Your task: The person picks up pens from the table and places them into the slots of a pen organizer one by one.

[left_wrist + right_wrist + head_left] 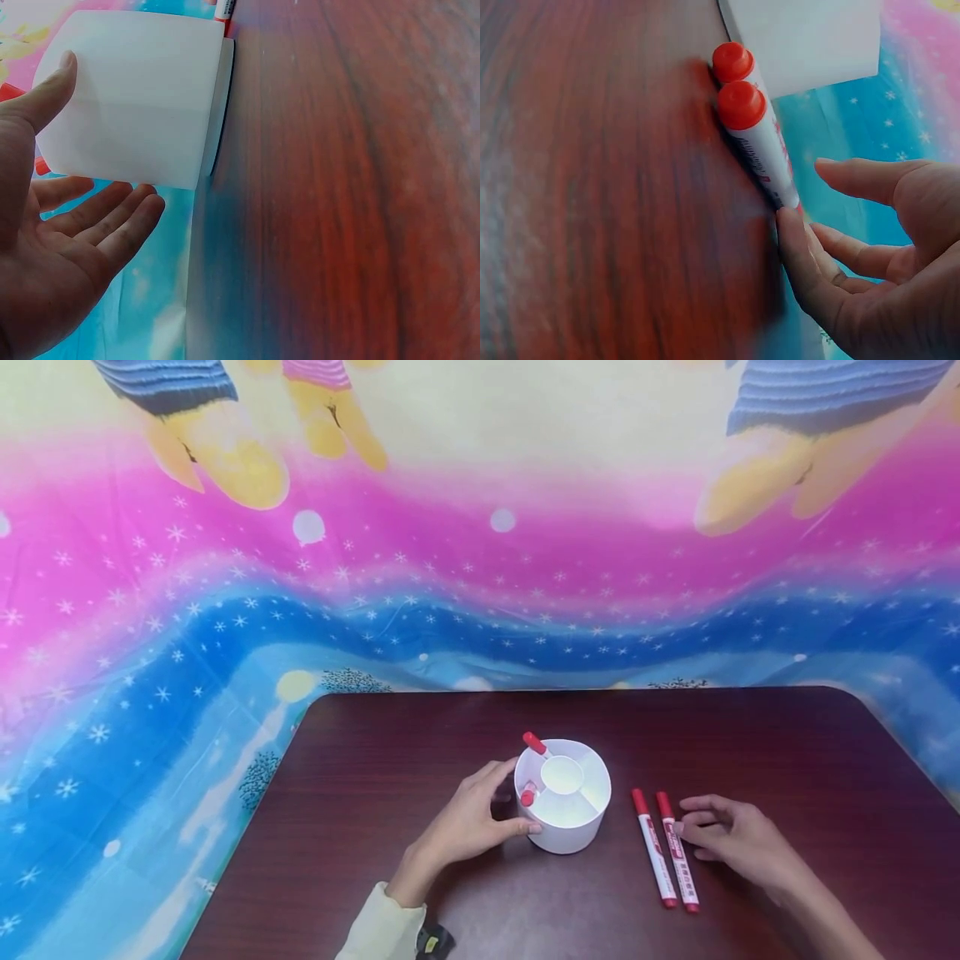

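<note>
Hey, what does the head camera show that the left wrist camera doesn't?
Only the head view shows the right hand touching one of two red markers lying side by side on the table, two more red markers standing in the white holder's compartments, and the colourful cloth behind.

Only the left wrist view shows the holder's plain side wall close up, with the thumb on it and the fingers spread below.

Both show the left hand at the white holder on the dark wooden table.

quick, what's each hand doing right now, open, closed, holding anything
Left hand: open, fingers and thumb resting against the white holder, steadying it.
Right hand: open, a fingertip touching the nearer red marker on the table; not gripping it.
</note>
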### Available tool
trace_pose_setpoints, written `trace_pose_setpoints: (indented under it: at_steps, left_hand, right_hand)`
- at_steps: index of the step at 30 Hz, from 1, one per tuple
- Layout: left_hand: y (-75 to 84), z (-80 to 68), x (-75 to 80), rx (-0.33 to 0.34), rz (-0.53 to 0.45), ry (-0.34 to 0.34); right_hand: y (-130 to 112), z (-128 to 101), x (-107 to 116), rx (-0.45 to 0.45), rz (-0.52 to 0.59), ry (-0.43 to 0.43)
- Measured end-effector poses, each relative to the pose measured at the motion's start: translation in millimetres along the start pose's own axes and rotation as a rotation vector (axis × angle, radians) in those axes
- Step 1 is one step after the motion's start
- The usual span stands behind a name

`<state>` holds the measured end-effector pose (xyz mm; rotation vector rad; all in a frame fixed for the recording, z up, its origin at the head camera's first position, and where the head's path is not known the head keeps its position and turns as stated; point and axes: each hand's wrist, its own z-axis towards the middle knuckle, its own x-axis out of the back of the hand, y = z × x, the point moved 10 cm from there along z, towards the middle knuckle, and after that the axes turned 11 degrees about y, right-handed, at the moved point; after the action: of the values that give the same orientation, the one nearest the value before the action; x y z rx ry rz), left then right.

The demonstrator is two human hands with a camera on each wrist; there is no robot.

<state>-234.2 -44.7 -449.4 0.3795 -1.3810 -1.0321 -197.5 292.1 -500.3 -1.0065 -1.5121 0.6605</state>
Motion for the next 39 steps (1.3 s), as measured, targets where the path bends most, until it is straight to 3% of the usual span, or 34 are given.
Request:
trace_pose_setpoints:
  at_steps: [16, 39]
  left_hand:
    - [-2.7, -0.8, -1.6, 0.011, 0.011, -0.008]
    - [-4.1, -1.0, -2.2, 0.02, 0.022, -0.012]
  right_hand:
    - [-3.5, 2.0, -8.6, -0.004, -0.138, 0.031]
    - [-6.3, 3.7, -1.1, -0.011, -0.043, -0.019]
